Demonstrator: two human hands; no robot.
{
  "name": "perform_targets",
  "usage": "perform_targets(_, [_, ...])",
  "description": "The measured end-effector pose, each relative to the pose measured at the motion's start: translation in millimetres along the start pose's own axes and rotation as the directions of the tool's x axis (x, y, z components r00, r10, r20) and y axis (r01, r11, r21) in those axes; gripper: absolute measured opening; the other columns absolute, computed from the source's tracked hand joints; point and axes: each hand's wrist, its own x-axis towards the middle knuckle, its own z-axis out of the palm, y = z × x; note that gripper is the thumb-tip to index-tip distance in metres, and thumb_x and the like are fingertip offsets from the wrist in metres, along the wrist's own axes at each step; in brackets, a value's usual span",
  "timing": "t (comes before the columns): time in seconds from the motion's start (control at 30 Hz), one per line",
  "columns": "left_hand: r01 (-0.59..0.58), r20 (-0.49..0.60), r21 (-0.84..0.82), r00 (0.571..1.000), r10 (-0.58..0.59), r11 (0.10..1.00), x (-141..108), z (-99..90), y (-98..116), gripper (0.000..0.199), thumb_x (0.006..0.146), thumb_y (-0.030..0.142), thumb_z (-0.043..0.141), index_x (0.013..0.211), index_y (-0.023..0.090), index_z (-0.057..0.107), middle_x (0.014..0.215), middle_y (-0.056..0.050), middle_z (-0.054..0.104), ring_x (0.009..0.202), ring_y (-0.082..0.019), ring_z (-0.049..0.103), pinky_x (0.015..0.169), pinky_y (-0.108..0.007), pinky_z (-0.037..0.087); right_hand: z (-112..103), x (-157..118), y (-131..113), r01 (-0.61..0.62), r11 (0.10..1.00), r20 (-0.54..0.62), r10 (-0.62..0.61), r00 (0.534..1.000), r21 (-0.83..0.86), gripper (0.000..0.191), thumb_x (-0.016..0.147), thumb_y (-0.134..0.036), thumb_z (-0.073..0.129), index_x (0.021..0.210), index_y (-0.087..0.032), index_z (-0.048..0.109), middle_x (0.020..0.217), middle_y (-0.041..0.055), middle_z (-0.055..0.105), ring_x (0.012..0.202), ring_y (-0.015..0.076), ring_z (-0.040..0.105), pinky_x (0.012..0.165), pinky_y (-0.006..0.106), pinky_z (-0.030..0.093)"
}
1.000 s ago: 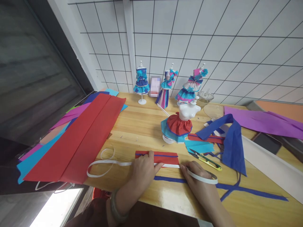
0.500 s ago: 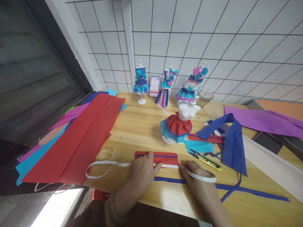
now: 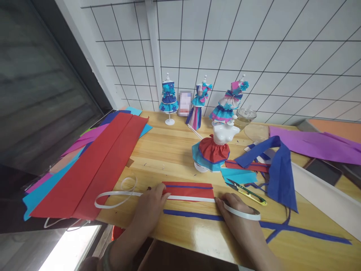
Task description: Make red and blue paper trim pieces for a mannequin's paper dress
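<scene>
A small red crepe-like piece [image 3: 188,191] with a thin blue stripe lies on the table in front of me. White tape [image 3: 191,198] runs straight along its lower edge. My left hand [image 3: 150,205] is closed at the left end of the piece, thumb and fingers pinched on the tape there. A loose tape loop [image 3: 113,193] trails off to its left. My right hand [image 3: 235,212] is closed round the tape's coil [image 3: 246,215], fingertips at the right end of the piece. Just below lies a narrow blue strip [image 3: 191,214].
Yellow-handled thread snips [image 3: 249,195] lie right of the red piece. Beyond stands a mini dress form [image 3: 222,135] in a red and light-blue skirt. Several dressed forms [image 3: 169,94] line the wall. Large red sheets [image 3: 93,165] fill the left; blue material [image 3: 280,180] lies right.
My left hand has slid left along the tape, from the middle of the red piece to its left end, uncovering more of it. My right hand has stayed nearly in place.
</scene>
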Motion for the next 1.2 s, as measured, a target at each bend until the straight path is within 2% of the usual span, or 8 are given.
perform_targets(0.13, [0.034, -0.029, 0.011, 0.999, -0.034, 0.999, -7, -4.8, -21, 0.015, 0.091, 0.027, 0.042, 0.089, 0.020, 0.055, 0.095, -0.002, 0.064, 0.085, -0.018, 0.059, 0.072, -0.028, 0.039, 1, -1, 0, 0.002, 1.000, -0.027, -0.002, 1.000, -0.010, 0.028, 0.087, -0.041, 0.041, 0.072, -0.022, 0.054, 0.073, 0.0007, 0.064, 0.059, 0.0172, 0.064, 0.049, 0.026, 0.037])
perform_targets(0.37, [-0.082, -0.154, 0.044, 0.984, 0.088, 0.996, -7, 3.5, -53, 0.018, 0.090, 0.024, 0.041, 0.085, 0.020, 0.057, 0.091, -0.003, 0.057, 0.089, -0.020, 0.055, 0.080, -0.033, 0.040, 0, 2, 3, 0.035, 0.999, -0.073, -0.033, 0.997, 0.017, 0.027, 0.087, -0.040, 0.043, 0.075, -0.022, 0.058, 0.076, 0.0031, 0.064, 0.059, 0.0176, 0.062, 0.052, 0.027, 0.040])
perform_targets(0.5, [-0.120, -0.152, 0.042, 0.980, 0.125, 0.992, -6, 4.2, -56, 0.019, 0.089, 0.022, 0.041, 0.085, 0.020, 0.059, 0.091, -0.003, 0.055, 0.090, -0.021, 0.054, 0.082, -0.034, 0.040, 0, 6, 9, 0.092, 0.993, -0.037, -0.090, 0.995, 0.072, 0.028, 0.088, -0.039, 0.040, 0.074, -0.022, 0.059, 0.081, 0.0054, 0.063, 0.065, 0.0189, 0.062, 0.054, 0.029, 0.043])
perform_targets(0.67, [-0.089, -0.119, -0.009, 0.989, 0.087, 0.996, -9, 1.1, -54, 0.019, 0.090, 0.028, 0.041, 0.083, 0.019, 0.056, 0.090, -0.003, 0.055, 0.087, -0.021, 0.053, 0.079, -0.036, 0.039, -4, 8, 17, 0.055, 0.980, 0.028, -0.062, 0.998, 0.192, 0.027, 0.086, -0.040, 0.043, 0.081, -0.022, 0.062, 0.095, 0.0074, 0.063, 0.075, 0.0211, 0.064, 0.061, 0.031, 0.047])
perform_targets(0.83, [-0.064, -0.080, -0.065, 0.995, 0.058, 0.996, -10, -3.0, -54, 0.020, 0.088, 0.035, 0.045, 0.080, 0.019, 0.054, 0.090, -0.003, 0.054, 0.085, -0.022, 0.052, 0.077, -0.035, 0.037, -10, 9, 27, -0.025, 0.941, 0.070, 0.001, 0.998, 0.337, 0.033, 0.084, -0.047, 0.047, 0.086, -0.019, 0.064, 0.095, 0.0088, 0.065, 0.074, 0.0207, 0.064, 0.065, 0.032, 0.049])
perform_targets(0.93, [-0.054, -0.061, -0.098, 0.997, 0.048, 0.994, -9, -6.6, -56, 0.022, 0.086, 0.038, 0.047, 0.077, 0.019, 0.053, 0.089, -0.003, 0.054, 0.085, -0.021, 0.051, 0.076, -0.034, 0.036, -14, 7, 30, -0.003, 0.919, -0.009, 0.008, 1.000, 0.394, 0.034, 0.084, -0.049, 0.049, 0.094, -0.020, 0.065, 0.103, 0.0078, 0.064, 0.074, 0.0183, 0.064, 0.064, 0.030, 0.050])
perform_targets(1.07, [-0.074, -0.015, -0.139, 0.997, 0.073, 0.988, -7, -11.9, -61, 0.023, 0.085, 0.040, 0.048, 0.074, 0.019, 0.051, 0.086, -0.002, 0.055, 0.084, -0.020, 0.051, 0.074, -0.032, 0.035, -19, -1, 28, 0.039, 0.938, -0.175, 0.023, 0.984, 0.344, 0.029, 0.086, -0.046, 0.049, 0.082, -0.020, 0.063, 0.086, 0.0053, 0.065, 0.058, 0.0146, 0.058, 0.053, 0.027, 0.047])
perform_targets(1.2, [-0.088, 0.057, -0.151, 0.994, 0.097, 0.985, -4, -17.0, -66, 0.025, 0.086, 0.040, 0.045, 0.074, 0.019, 0.051, 0.081, -0.001, 0.057, 0.079, -0.019, 0.051, 0.069, -0.031, 0.034, -18, -10, 8, 0.300, 0.913, -0.306, -0.213, 0.928, 0.275, 0.020, 0.089, -0.033, 0.048, 0.083, -0.020, 0.062, 0.084, 0.0060, 0.065, 0.073, 0.0174, 0.061, 0.065, 0.030, 0.050])
